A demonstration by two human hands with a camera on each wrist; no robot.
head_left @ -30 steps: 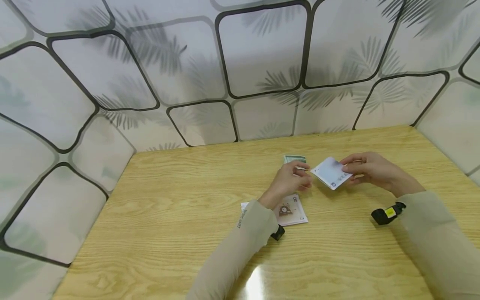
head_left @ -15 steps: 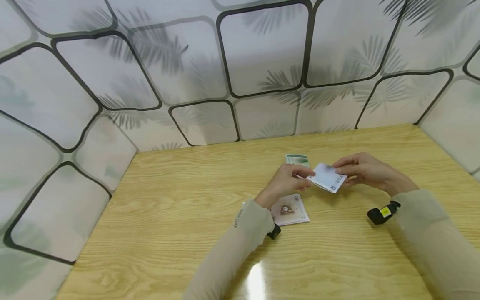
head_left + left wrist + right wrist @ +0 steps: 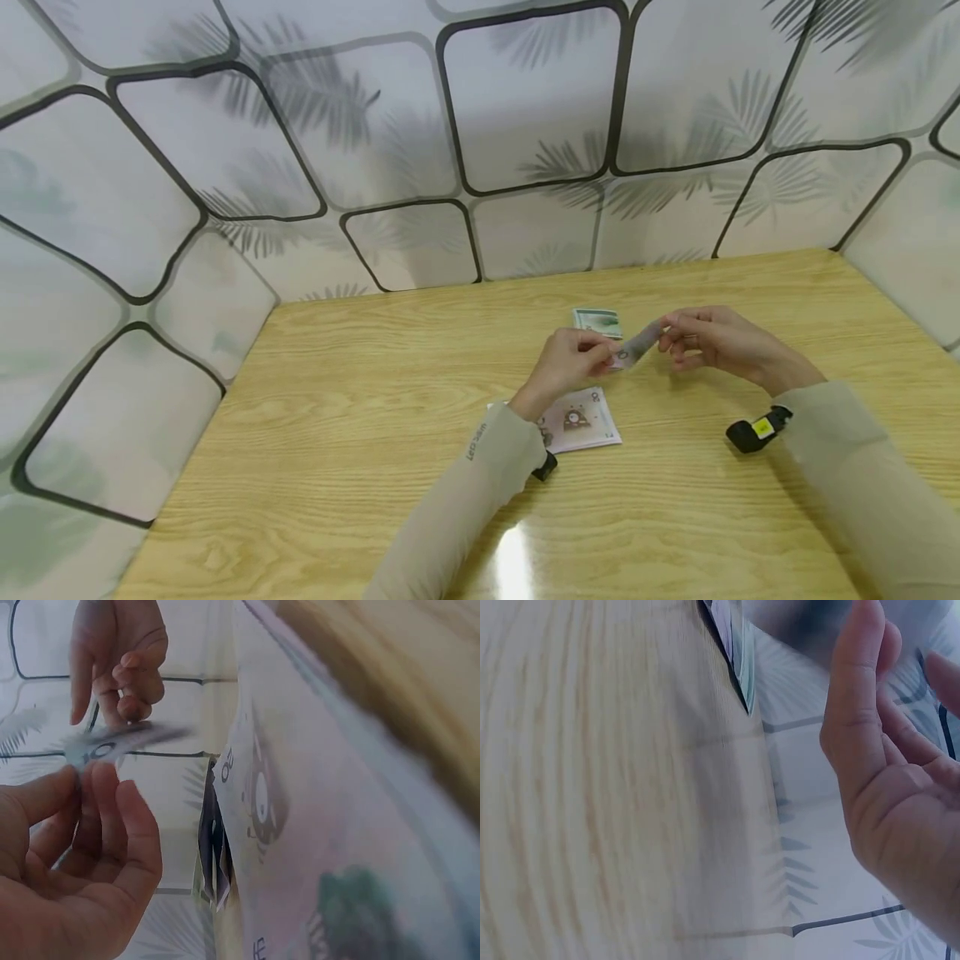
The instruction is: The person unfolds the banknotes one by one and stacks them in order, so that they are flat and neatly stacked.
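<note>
Between my hands, a bent, motion-blurred banknote (image 3: pixel 642 342) slants up to the right. My left hand (image 3: pixel 564 365) pinches its lower left end between thumb and fingers; the left wrist view shows that pinch on the banknote (image 3: pixel 142 736) too. My right hand (image 3: pixel 723 343) is at the note's other end, fingers loosely bent, with no clear grip on it. Under the left wrist lies a pinkish stack of banknotes (image 3: pixel 585 422) with a cartoon animal print, partly covered by the sleeve. Behind the left hand, a green banknote (image 3: pixel 597 322) lies partly hidden.
A wooden table (image 3: pixel 337 433) bears everything, with a patterned cloth wall (image 3: pixel 536 100) along its back and sides. Each wrist wears a small black camera (image 3: pixel 753 433). In the left wrist view, several folded note edges (image 3: pixel 215 855) stand up beyond the stack.
The right hand held the note flat at first; the left hand came to its left end and took hold. Now the note has turned edge-up and the right fingers have loosened.
</note>
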